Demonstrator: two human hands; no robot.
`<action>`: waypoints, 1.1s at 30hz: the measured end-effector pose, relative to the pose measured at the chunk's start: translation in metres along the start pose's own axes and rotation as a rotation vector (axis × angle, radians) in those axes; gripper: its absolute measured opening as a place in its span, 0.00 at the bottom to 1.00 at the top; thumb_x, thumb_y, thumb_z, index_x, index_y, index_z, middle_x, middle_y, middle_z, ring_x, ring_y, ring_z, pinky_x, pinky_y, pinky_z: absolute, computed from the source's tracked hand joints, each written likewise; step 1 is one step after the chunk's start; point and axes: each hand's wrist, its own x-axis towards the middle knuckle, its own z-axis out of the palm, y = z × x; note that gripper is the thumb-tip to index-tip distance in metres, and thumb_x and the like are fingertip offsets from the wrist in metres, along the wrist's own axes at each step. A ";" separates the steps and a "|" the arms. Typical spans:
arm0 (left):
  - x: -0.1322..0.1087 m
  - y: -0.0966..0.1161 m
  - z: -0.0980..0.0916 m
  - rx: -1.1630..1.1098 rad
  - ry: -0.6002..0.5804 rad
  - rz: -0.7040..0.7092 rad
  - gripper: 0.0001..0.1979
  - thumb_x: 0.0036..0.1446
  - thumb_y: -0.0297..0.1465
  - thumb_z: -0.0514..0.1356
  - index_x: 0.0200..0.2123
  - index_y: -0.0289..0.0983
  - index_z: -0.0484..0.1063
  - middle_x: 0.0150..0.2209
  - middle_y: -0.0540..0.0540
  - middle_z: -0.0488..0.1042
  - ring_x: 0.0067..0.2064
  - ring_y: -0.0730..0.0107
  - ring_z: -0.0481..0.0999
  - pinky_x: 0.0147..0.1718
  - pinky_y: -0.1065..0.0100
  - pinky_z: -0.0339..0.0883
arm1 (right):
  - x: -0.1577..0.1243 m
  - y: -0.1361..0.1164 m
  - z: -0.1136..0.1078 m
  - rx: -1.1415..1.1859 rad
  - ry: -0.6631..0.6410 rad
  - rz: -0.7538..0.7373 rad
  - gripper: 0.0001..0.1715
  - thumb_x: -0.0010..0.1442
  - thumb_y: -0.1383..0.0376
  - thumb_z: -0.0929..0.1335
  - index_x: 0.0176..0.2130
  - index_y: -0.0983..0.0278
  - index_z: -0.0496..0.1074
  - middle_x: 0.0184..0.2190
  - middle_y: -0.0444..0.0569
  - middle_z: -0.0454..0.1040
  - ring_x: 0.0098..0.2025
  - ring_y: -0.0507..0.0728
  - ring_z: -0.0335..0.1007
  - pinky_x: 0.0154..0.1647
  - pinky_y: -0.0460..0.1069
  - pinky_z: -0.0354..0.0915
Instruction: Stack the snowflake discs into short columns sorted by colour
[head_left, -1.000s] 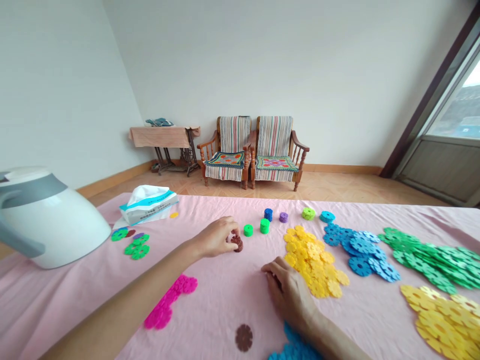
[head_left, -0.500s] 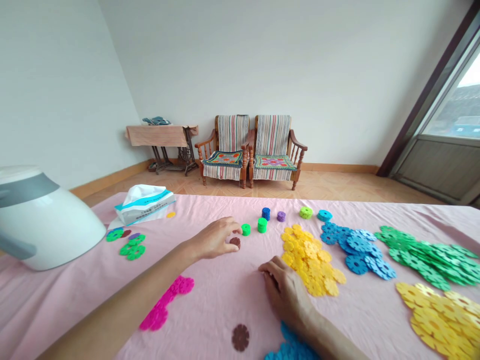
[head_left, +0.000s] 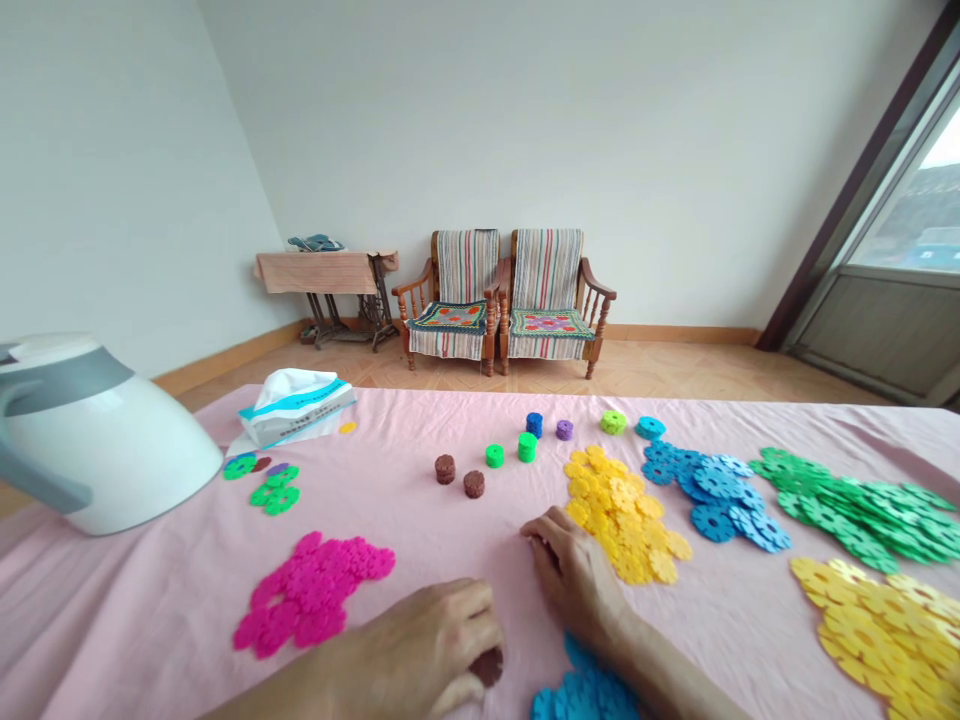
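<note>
Pink-clothed surface (head_left: 450, 540) spreads wide, yellow pile (head_left: 630, 520) right of centre. Right hand (head_left: 581, 585) rests just beside it, grip curled under; holding anything, cannot tell. Left hand (head_left: 420, 655) sits low at the near edge. Two brown stacks (head_left: 473, 484) stand well beyond. Brown disc (head_left: 489, 665) lies flat under the left grip, touching; pinched or not, cannot tell.

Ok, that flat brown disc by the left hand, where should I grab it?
Probably best to pinch the brown disc by its rim, on opposite edges, coming from above. It lies flat on the pink cloth, so there is no side to get under, and the left hand covers most of it; only its right edge shows.
</note>
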 end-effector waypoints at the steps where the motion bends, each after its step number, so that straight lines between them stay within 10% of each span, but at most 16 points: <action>1: 0.002 0.000 0.001 0.002 0.004 0.000 0.09 0.49 0.23 0.61 0.33 0.40 0.66 0.37 0.50 0.69 0.40 0.68 0.69 0.38 0.72 0.63 | 0.000 0.000 0.000 0.000 0.000 -0.003 0.15 0.59 0.70 0.58 0.38 0.62 0.73 0.32 0.48 0.69 0.33 0.52 0.67 0.35 0.46 0.61; 10: 0.021 -0.017 0.000 -0.073 0.011 -0.011 0.11 0.38 0.24 0.59 0.28 0.39 0.63 0.30 0.51 0.67 0.31 0.70 0.68 0.30 0.72 0.64 | 0.000 0.001 0.001 -0.008 -0.009 -0.011 0.15 0.59 0.69 0.58 0.38 0.62 0.73 0.32 0.48 0.70 0.33 0.52 0.67 0.35 0.46 0.61; 18: 0.057 -0.076 -0.054 0.010 0.507 -0.168 0.08 0.43 0.25 0.58 0.31 0.37 0.65 0.36 0.49 0.63 0.32 0.73 0.68 0.31 0.71 0.63 | -0.001 -0.001 0.000 0.006 -0.009 -0.013 0.16 0.60 0.69 0.58 0.38 0.61 0.73 0.32 0.48 0.70 0.33 0.52 0.67 0.35 0.46 0.61; 33: 0.086 -0.102 -0.055 0.218 0.379 -0.273 0.11 0.39 0.31 0.64 0.29 0.38 0.70 0.35 0.47 0.66 0.42 0.60 0.66 0.40 0.66 0.60 | 0.000 -0.001 0.000 -0.002 -0.023 0.004 0.15 0.60 0.70 0.58 0.38 0.62 0.73 0.32 0.47 0.69 0.33 0.52 0.67 0.35 0.46 0.60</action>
